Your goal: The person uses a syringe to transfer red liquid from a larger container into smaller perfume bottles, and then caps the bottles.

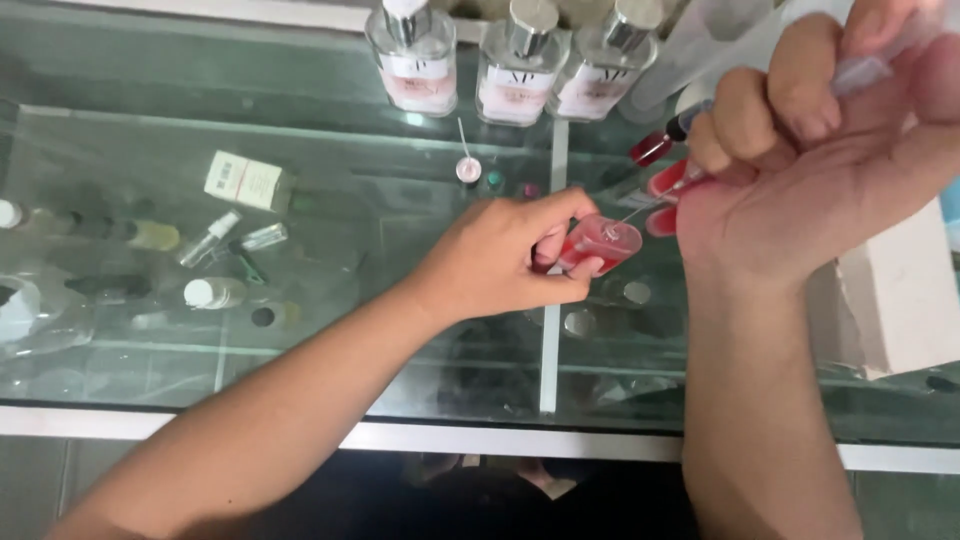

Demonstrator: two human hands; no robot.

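My left hand point(500, 262) grips a small red glass vial point(605, 242), tilted with its open mouth toward the right, just above the glass counter top point(330, 190). My right hand point(810, 150) is raised and closed around a clear syringe point(860, 72). Its thin needle point(640, 208) slants down to the vial's mouth. A dark red cap point(650, 148) shows beside my right fingers.
Three clear perfume bottles with pinkish liquid point(415, 55) point(520, 65) point(600, 70) stand along the counter's far edge. A loose spray pump with a tube point(466, 165) lies on the glass. Small bottles and a white box point(245, 180) sit inside the display case. A white box point(905, 300) stands at right.
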